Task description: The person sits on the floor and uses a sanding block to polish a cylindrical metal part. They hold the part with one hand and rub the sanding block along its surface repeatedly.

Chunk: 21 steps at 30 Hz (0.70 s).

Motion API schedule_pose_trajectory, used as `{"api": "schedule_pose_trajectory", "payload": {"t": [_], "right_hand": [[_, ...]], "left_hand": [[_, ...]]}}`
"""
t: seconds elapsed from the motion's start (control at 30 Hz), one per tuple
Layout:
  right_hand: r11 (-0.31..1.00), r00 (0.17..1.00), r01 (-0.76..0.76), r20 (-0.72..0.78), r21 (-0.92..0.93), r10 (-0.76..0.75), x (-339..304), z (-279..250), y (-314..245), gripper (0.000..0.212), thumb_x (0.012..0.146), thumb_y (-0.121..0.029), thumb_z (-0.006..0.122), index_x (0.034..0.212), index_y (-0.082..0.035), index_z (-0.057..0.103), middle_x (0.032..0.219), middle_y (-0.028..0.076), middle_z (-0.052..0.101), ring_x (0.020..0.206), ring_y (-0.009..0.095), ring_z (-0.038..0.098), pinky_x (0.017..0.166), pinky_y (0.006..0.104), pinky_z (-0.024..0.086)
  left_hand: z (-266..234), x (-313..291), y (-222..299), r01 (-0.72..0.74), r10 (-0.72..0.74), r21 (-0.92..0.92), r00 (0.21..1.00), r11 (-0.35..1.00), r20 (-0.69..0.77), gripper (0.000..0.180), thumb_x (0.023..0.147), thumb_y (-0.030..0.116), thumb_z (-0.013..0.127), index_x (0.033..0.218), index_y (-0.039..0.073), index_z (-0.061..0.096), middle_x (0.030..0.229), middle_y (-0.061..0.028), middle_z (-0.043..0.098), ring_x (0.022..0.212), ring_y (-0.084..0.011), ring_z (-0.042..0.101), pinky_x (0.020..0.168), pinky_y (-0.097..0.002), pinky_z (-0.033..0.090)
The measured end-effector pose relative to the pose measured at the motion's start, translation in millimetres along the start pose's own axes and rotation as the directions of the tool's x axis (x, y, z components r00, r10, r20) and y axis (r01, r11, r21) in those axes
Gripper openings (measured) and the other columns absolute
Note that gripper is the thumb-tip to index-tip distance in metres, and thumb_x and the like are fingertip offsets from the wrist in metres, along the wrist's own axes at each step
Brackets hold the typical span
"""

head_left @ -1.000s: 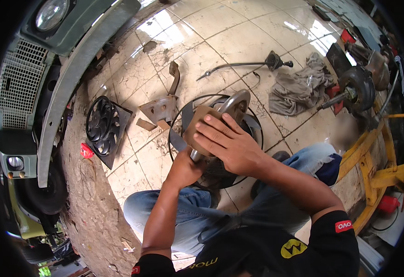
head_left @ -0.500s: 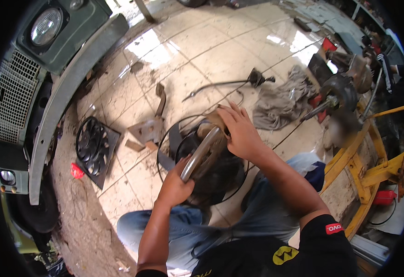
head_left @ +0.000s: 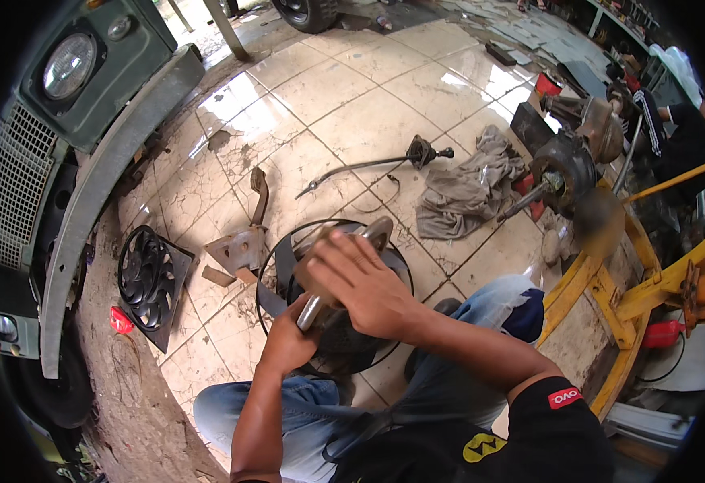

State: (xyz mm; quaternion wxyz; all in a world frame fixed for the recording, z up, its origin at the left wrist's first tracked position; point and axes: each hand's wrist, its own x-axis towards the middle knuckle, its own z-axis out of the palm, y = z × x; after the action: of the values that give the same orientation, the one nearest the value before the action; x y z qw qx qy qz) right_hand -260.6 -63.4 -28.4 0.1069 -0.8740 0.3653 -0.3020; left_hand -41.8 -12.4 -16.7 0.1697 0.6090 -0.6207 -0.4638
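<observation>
Tilted in front of me is a heavy round metal part (head_left: 380, 231) with a smooth shiny rim, a disc or ring whose exact kind I cannot make out. My left hand (head_left: 288, 340) grips its near edge, fingers wrapped round the rim. Laid across its face, my right hand (head_left: 366, 291) presses a thin brown sheet (head_left: 312, 270), like sandpaper or cloth, against the metal. The right fingers hide much of the part. Beneath both hands a round black fan shroud (head_left: 360, 358) lies on the floor between my legs.
Left stand a green vehicle's grey bumper (head_left: 87, 217) and a black fan (head_left: 145, 282). Ahead lie a rusty pedal bracket (head_left: 238, 248), a lever with a long rod (head_left: 356, 167) and a grey rag (head_left: 469, 185). Right are a yellow metal stand (head_left: 610, 302), an axle-like assembly (head_left: 566, 169) and another person (head_left: 682, 145).
My right hand has slid from the far rim toward me and left, across the part's face, with the brown sheet. The left hand keeps its grip. The whole view has shifted slightly.
</observation>
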Motion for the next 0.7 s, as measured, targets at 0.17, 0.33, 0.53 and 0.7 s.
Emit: {"api": "schedule_pose_trajectory", "payload": {"t": [0.17, 0.33, 0.53, 0.7], "right_hand": [[0.974, 0.974, -0.227, 0.001, -0.017, 0.227, 12.4, -9.1, 22.2, 0.066, 0.085, -0.014, 0.061, 0.149, -0.005, 0.046, 0.155, 0.024, 0.041, 0.152, 0.044, 0.026, 0.124, 0.0583, 0.018], [1.000, 0.998, 0.026, 0.049, -0.002, -0.026, 4.7, 7.2, 2.4, 0.071, 0.084, -0.014, 0.060, 0.152, -0.002, 0.042, 0.157, 0.024, 0.041, 0.153, 0.040, 0.027, 0.125, 0.0574, 0.017], [0.980, 0.980, -0.198, 0.007, 0.017, 0.198, 9.3, 16.5, 18.3, 0.075, 0.083, -0.010, 0.058, 0.155, -0.001, 0.037, 0.159, 0.022, 0.040, 0.151, 0.041, 0.032, 0.124, 0.0566, 0.020], [0.999, 0.993, -0.031, 0.115, 0.013, 0.029, 16.2, 9.9, 7.7, 0.086, 0.076, 0.001, 0.055, 0.159, -0.001, 0.030, 0.164, 0.023, 0.030, 0.154, 0.043, 0.025, 0.125, 0.0586, 0.017]], "left_hand": [[-1.3, 0.2, 8.2, -0.021, 0.020, -0.039, 0.999, 0.999, -0.049, 0.068, 0.076, -0.001, 0.052, 0.144, 0.002, 0.055, 0.139, -0.0269, 0.061, 0.132, -0.0354, 0.059, 0.111, -0.0366, 0.043], [-14.6, -4.4, 24.0, -0.012, 0.009, -0.047, 0.999, 0.999, -0.053, 0.066, 0.076, 0.000, 0.051, 0.141, -0.003, 0.056, 0.153, -0.0272, 0.049, 0.146, -0.0378, 0.043, 0.118, -0.0371, 0.035], [-26.8, 2.7, 31.5, 0.116, -0.116, 0.000, 0.990, 0.993, -0.083, 0.065, 0.077, 0.004, 0.051, 0.142, -0.003, 0.055, 0.139, -0.0306, 0.059, 0.129, -0.0392, 0.060, 0.110, -0.0376, 0.043], [-30.3, 1.8, 29.5, 0.072, -0.072, -0.008, 0.997, 0.997, -0.037, 0.067, 0.079, 0.006, 0.055, 0.146, -0.002, 0.052, 0.137, -0.0323, 0.060, 0.126, -0.0392, 0.061, 0.109, -0.0378, 0.044]]}}
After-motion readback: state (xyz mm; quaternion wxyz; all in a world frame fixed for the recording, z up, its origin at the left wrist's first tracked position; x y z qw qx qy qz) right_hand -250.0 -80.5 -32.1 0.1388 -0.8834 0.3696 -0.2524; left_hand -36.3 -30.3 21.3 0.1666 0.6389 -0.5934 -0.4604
